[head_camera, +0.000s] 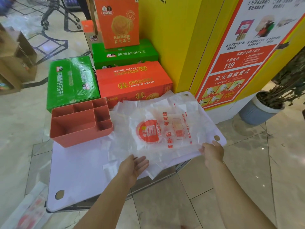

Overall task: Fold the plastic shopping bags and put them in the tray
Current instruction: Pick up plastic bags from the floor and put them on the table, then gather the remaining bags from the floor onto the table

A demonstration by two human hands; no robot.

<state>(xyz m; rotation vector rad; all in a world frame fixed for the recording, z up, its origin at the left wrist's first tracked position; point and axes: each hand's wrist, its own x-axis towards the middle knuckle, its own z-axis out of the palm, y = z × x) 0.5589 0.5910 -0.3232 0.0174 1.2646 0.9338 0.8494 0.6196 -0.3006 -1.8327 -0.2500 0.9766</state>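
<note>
Thin white plastic, the shopping bag [158,129] is lying spread on the desk [79,172], just right of the tray [77,138]. The right hand [212,152] is pinching the corner farthest from the tray, while the left hand [137,164] is resting open, fingers straight, nearer it. Smoothing the bag flat before creasing is probably what is needed.

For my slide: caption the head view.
Left hand touches, right hand grips a plastic bag on a board beside the tray.
</note>
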